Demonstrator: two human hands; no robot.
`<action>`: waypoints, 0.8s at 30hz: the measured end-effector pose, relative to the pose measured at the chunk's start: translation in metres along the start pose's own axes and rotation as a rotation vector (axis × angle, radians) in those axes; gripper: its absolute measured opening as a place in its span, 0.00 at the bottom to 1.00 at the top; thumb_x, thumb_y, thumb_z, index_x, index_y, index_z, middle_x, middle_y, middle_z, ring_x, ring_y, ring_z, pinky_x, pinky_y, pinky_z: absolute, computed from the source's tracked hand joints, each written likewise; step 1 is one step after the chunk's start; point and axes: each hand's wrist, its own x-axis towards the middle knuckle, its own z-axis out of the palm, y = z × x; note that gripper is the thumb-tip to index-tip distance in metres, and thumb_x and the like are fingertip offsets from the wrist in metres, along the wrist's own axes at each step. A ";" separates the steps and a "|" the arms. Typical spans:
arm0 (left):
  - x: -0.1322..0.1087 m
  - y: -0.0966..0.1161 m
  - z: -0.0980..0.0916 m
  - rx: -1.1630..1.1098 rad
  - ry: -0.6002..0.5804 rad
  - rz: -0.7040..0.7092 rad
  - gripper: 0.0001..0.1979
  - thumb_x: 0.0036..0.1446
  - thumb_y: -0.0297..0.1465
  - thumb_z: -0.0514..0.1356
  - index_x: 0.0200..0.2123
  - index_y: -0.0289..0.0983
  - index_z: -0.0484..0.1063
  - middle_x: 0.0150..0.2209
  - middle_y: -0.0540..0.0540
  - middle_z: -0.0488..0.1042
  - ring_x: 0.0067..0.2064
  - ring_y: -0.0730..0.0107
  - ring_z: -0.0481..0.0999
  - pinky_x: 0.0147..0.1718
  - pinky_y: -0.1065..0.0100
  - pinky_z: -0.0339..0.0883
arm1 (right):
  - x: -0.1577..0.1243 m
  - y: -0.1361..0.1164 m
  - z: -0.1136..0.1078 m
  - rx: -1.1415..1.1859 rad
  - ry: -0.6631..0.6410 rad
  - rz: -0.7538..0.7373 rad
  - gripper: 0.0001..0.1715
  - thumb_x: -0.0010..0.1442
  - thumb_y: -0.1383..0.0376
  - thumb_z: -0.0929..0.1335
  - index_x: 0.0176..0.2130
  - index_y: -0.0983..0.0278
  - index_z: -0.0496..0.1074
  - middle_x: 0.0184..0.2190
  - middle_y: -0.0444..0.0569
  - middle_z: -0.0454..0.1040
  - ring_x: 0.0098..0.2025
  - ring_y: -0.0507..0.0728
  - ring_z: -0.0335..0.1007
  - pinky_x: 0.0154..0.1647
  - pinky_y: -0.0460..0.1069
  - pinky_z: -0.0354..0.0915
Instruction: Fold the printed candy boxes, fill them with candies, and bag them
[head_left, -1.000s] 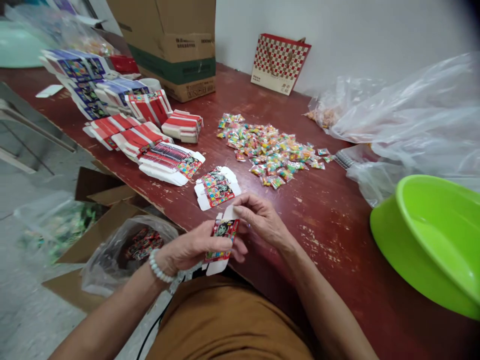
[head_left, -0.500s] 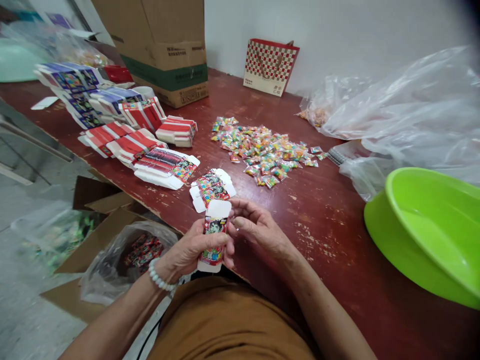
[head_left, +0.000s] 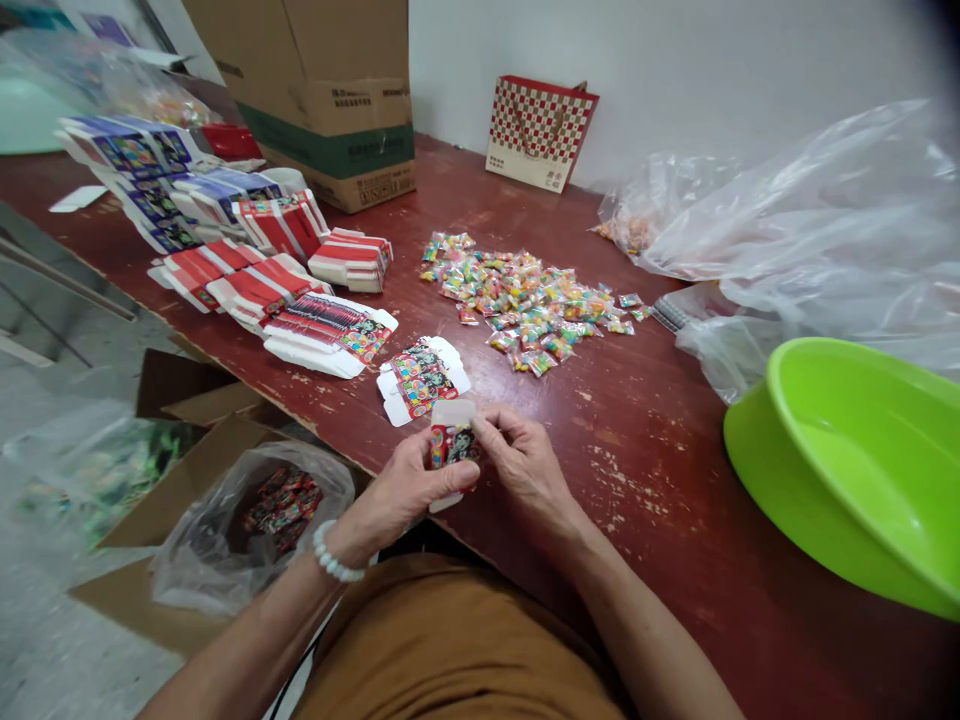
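A small printed candy box (head_left: 452, 447), red with a cartoon face and white end flaps, is held over the table's front edge. My left hand (head_left: 411, 488) is closed around its lower part, thumb across the front. My right hand (head_left: 519, 455) pinches the box's upper right edge between thumb and fingers. Just beyond lie several flat unfolded boxes (head_left: 421, 378), overlapping on the table. Farther off is a heap of small wrapped candies (head_left: 532, 300). To the left, a fanned row of flat boxes (head_left: 330, 330) rests near the edge.
Banded stacks of red boxes (head_left: 259, 285) and blue boxes (head_left: 142, 150) stand at left. A large carton (head_left: 367, 140) and a checked paper bag (head_left: 536, 130) are at the back. Plastic bags (head_left: 817, 220) and a green basin (head_left: 810, 480) occupy the right. Below left, an open carton (head_left: 161, 480) holds a bag of packets.
The box has been turned in my hands and now shows another printed side. My right hand has closed onto its upper edge; my left hand has shifted slightly right.
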 end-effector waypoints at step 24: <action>-0.004 -0.009 0.001 0.092 0.129 0.183 0.12 0.55 0.37 0.69 0.38 0.37 0.74 0.34 0.49 0.79 0.33 0.72 0.76 0.33 0.72 0.71 | -0.002 0.002 -0.009 0.358 0.026 0.225 0.23 0.42 0.60 0.82 0.37 0.62 0.76 0.27 0.41 0.78 0.27 0.51 0.72 0.31 0.46 0.67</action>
